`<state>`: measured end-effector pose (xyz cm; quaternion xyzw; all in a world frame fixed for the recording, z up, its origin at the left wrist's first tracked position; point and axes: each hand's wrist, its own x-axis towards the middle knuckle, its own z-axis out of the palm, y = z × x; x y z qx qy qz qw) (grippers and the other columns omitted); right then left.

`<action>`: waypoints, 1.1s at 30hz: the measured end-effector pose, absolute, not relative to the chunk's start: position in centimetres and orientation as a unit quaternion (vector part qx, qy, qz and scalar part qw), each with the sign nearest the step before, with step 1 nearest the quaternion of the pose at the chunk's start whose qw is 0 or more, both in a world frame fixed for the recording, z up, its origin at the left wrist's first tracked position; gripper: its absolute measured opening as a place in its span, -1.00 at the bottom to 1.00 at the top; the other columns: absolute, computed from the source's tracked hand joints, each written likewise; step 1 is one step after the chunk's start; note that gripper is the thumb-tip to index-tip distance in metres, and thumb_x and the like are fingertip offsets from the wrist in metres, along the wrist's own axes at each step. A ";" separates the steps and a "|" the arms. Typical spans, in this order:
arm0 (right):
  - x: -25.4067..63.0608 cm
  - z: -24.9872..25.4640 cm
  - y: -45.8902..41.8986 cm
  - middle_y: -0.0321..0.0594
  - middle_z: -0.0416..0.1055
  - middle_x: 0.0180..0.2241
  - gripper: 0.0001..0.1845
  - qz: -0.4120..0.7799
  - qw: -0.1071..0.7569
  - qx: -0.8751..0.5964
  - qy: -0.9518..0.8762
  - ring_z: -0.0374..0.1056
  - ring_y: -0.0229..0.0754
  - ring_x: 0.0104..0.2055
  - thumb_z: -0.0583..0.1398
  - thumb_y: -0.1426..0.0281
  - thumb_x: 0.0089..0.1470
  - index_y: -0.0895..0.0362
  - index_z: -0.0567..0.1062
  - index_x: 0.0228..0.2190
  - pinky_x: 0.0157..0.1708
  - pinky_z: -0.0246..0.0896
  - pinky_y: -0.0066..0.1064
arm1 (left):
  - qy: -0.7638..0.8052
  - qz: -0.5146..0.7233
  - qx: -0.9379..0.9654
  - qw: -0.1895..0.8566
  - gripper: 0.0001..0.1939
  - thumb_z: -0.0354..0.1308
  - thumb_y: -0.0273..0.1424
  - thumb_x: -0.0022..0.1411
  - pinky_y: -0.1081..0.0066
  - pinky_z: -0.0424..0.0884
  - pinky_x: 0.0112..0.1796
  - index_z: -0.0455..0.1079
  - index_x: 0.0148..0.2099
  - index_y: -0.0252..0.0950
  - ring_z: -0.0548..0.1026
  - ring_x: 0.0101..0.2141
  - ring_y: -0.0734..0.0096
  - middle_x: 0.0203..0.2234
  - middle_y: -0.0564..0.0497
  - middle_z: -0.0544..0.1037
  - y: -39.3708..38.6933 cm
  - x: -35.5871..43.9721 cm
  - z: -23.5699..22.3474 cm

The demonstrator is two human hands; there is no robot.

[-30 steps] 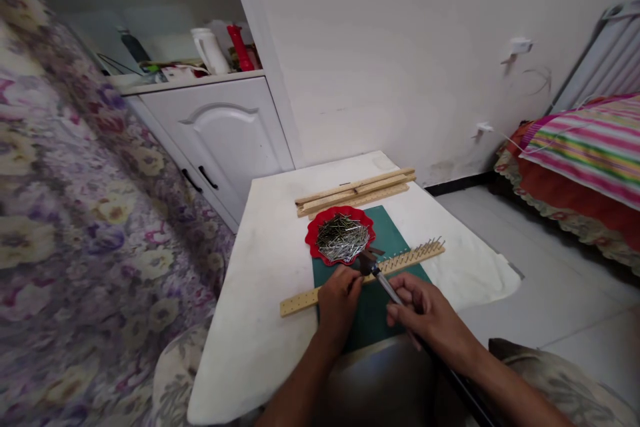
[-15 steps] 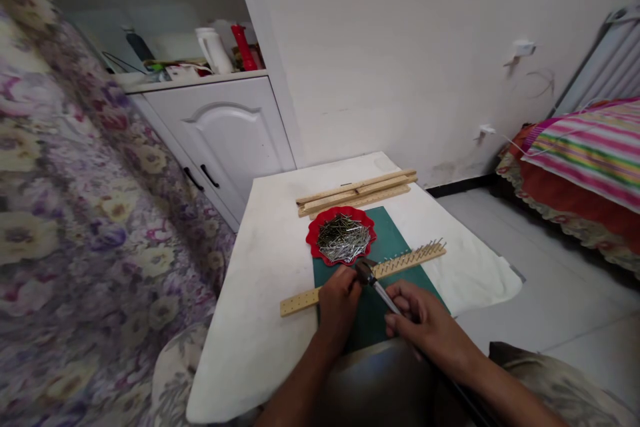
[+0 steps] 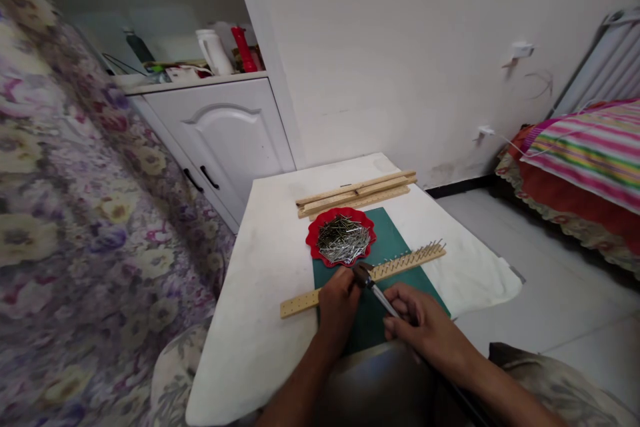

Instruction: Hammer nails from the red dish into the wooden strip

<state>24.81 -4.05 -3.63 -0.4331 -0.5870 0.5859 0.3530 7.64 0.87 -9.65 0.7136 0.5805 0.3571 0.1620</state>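
Note:
My right hand (image 3: 423, 323) grips a hammer (image 3: 383, 299) by its handle. The hammer's dark head is low over a narrow wooden strip (image 3: 300, 303), right beside the fingertips of my left hand (image 3: 340, 293). Those fingers are pinched together on the strip; what they hold is hidden. Rows of nails (image 3: 425, 251) stick up, many slanted, from the strip's right part, while its left end shows small holes. Under the strip lies a green mat (image 3: 383, 230). Just beyond my left hand, a red scalloped dish (image 3: 313, 233) holds a heap of loose nails (image 3: 347, 240).
More wooden strips (image 3: 357, 193) lie at the back of the white-covered table (image 3: 255, 280). A floral curtain (image 3: 110, 247) hangs at left, by a white cabinet (image 3: 225, 127). To the right is a bed with a striped cover (image 3: 595, 140).
The hammer head has come down and slightly left, close to my left fingertips. My left hand has stayed on the strip. The view has shifted a little.

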 end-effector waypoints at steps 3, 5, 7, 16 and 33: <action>25.0 -3.3 -4.1 -0.39 0.34 -0.58 -0.95 0.590 0.362 -0.431 -0.579 0.16 -0.38 -0.62 0.11 0.50 0.02 0.12 0.32 -0.41 -0.74 -0.03 -0.65 | 0.573 0.358 0.718 0.168 -0.87 0.01 -0.51 0.12 0.51 0.19 -0.41 0.36 -0.41 -0.28 0.37 -0.43 0.48 -0.48 0.07 0.41 0.9 7.6 -9.7; 25.3 -3.3 -3.9 -0.39 0.36 -0.56 -0.97 0.591 0.373 -0.431 -0.572 0.14 -0.40 -0.65 0.12 0.46 0.04 0.12 0.33 -0.38 -0.75 -0.03 -0.64 | 0.561 0.368 0.720 0.176 -0.87 0.02 -0.50 0.14 0.50 0.23 -0.37 0.39 -0.37 -0.27 0.38 -0.39 0.46 -0.44 0.05 0.42 0.9 7.5 -9.7; 25.7 -3.4 -3.6 -0.40 0.35 -0.56 -0.94 0.593 0.388 -0.428 -0.561 0.07 -0.44 -0.71 0.13 0.41 0.06 0.12 0.32 -0.36 -0.77 -0.04 -0.64 | 0.550 0.381 0.719 0.188 -0.87 0.03 -0.47 0.16 0.48 0.26 -0.33 0.41 -0.33 -0.26 0.40 -0.36 0.44 -0.41 0.04 0.43 0.9 7.2 -9.7; 26.2 -4.0 -2.3 -0.42 0.34 -0.56 -0.81 0.600 0.451 -0.423 -0.508 0.05 -0.48 -0.75 0.19 0.29 0.04 0.11 0.31 -0.35 -0.80 0.01 -0.65 | 0.556 0.387 0.719 0.157 -0.87 0.02 -0.41 0.20 0.48 0.29 -0.38 0.39 -0.26 -0.24 0.39 -0.40 0.45 -0.40 0.05 0.44 1.1 4.8 -7.8; 25.2 -4.5 -1.8 -0.43 0.34 -0.55 -0.84 0.607 0.434 -0.426 -0.513 0.04 -0.47 -0.76 0.17 0.31 0.03 0.11 0.31 -0.35 -0.80 -0.02 -0.63 | 0.662 0.152 0.732 0.061 -0.89 0.11 -0.41 0.12 0.46 0.19 -0.38 0.44 -0.28 -0.16 0.42 -0.30 0.38 -0.33 0.05 0.49 7.5 4.4 -6.2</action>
